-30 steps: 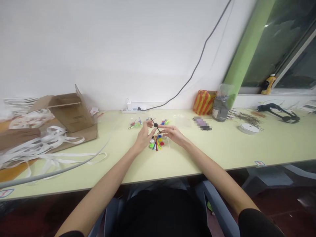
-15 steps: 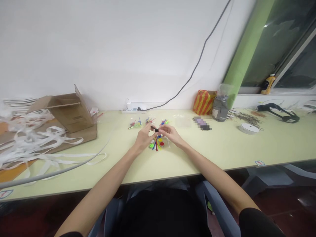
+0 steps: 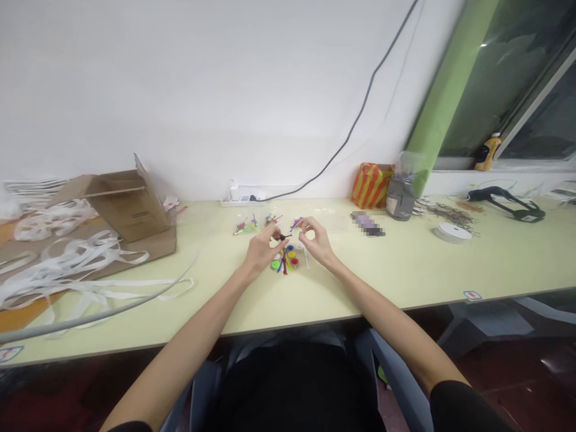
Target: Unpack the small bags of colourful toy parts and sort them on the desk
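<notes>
A small black piece with a thin stem point(image 3: 282, 237) is pinched between the thumb and fingers of my left hand point(image 3: 260, 249). It is too small to name more closely. Just to the right, my right hand point(image 3: 318, 243) has its thumb and index finger curved and slightly apart, with nothing visible between them. Below both hands lie small colored plastic parts: a green round piece point(image 3: 275, 264), a yellow one point(image 3: 291, 255), a red one point(image 3: 294, 262) and several thin sticks point(image 3: 285, 264). Beyond my fingers, more colored parts point(image 3: 246, 225) lie in small piles.
At the left are an open cardboard box point(image 3: 130, 207), tangled white ribbon point(image 3: 90, 255) and a grey cable point(image 3: 135, 302). A power strip point(image 3: 243, 202) sits by the wall. To the right stand a striped bag point(image 3: 371, 185), a grey bag point(image 3: 400, 198) and a white spool point(image 3: 452, 233).
My right hand has drawn away to the right from the black piece, and its fingers have parted. My left hand still holds the piece in nearly the same place.
</notes>
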Motion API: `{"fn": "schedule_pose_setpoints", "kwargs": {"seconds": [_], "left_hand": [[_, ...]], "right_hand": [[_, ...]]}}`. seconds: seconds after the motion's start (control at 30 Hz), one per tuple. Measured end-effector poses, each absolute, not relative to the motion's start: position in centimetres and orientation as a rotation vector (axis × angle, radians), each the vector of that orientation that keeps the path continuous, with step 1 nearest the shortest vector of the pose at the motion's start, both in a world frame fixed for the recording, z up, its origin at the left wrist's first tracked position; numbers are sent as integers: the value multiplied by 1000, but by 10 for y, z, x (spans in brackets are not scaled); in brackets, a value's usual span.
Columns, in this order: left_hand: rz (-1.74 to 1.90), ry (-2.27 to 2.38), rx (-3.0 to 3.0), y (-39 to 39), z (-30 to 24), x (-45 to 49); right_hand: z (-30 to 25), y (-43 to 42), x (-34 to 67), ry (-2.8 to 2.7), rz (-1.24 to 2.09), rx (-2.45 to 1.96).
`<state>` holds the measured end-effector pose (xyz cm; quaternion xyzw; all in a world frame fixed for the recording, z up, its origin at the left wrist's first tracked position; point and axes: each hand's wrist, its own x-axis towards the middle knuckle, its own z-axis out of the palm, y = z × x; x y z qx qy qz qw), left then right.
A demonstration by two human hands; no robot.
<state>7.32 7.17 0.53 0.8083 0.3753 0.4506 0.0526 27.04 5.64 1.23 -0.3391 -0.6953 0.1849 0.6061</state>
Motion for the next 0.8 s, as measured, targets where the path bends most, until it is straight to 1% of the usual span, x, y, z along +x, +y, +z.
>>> {"fn": "schedule_pose_setpoints", "kwargs": {"seconds": [0.47, 0.6, 0.8], "left_hand": [[1305, 1117, 2448, 75, 4, 71], [1293, 1108, 2459, 78, 0, 70], [1259, 1092, 2462, 77, 0, 70]], "right_hand": [[16, 55, 276, -1570, 583, -792], [18, 55, 277, -1628, 591, -819], [7, 64, 279, -1687, 555, -786]]}}
